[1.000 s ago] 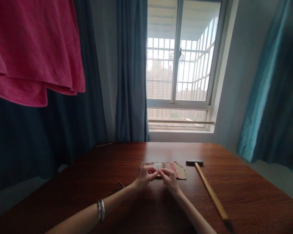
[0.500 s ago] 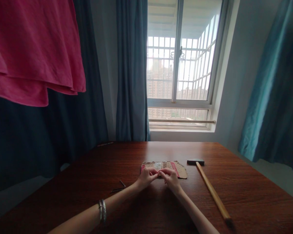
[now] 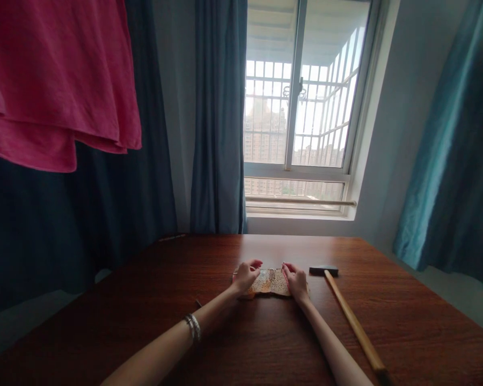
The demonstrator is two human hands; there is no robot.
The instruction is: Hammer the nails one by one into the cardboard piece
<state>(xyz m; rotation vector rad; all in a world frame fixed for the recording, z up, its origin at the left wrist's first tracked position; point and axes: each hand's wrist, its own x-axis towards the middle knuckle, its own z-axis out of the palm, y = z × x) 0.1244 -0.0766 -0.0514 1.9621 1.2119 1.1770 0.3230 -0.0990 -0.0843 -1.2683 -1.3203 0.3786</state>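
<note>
A flat piece of cardboard (image 3: pixel 270 286), dotted with rows of small holes and marked with pink patches, lies on the table in front of me. My left hand (image 3: pixel 246 275) is over its left end, thumb and curled fingers slightly apart, with nothing visible between them. Over the right end, my right hand (image 3: pixel 297 280) has its thumb and forefinger pinched together. A small thin thing seems to stick up from that pinch, too small to name. Both hands cover parts of the cardboard's ends.
To the right lies a hammer (image 3: pixel 356 324) with a dark head and long wooden handle. A thin dark rod (image 3: pixel 198 303) shows beside my left forearm, on the brown wooden table (image 3: pixel 153 289). Behind are a window (image 3: pixel 298 118) and blue curtains (image 3: pixel 219 118); a pink cloth (image 3: pixel 60 80) hangs upper left.
My hands were together at the cardboard's near edge; now they have parted and moved forward, left hand to the left end, right hand to the right. My left forearm now covers most of the dark rods.
</note>
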